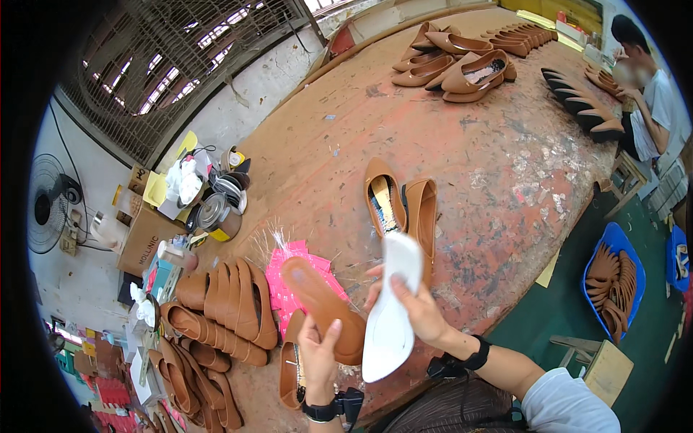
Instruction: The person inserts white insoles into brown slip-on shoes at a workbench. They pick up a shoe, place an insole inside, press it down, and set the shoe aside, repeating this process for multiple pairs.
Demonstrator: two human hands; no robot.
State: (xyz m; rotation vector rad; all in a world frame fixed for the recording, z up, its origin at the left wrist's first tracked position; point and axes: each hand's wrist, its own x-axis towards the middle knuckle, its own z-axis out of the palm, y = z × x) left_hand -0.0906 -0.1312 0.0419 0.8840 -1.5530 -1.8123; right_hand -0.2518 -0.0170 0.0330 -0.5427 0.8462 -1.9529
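My left hand (317,359) is closed on a tan insole (323,303), its pointed end toward me. In my right hand (419,312) is a white insole-shaped piece (393,317), slightly blurred and held upright beside the tan one. Just beyond it, a tan pointed flat shoe (378,189) lies open side up, with something patterned and yellow inside. Its neighbour, another tan flat (424,198), is partly hidden by the white piece. A third tan shoe (290,379) lies beside my left wrist. Pink tags (278,290) with clear strings are spread behind the tan insole.
Stacked tan shoes (234,296) crowd the left side, near cans (216,216) and a cardboard box (144,242). More shoes (473,72) stand at the table's far end. A person (653,108) sits far right. A blue basket (613,289) and wooden stool (606,372) are on the floor.
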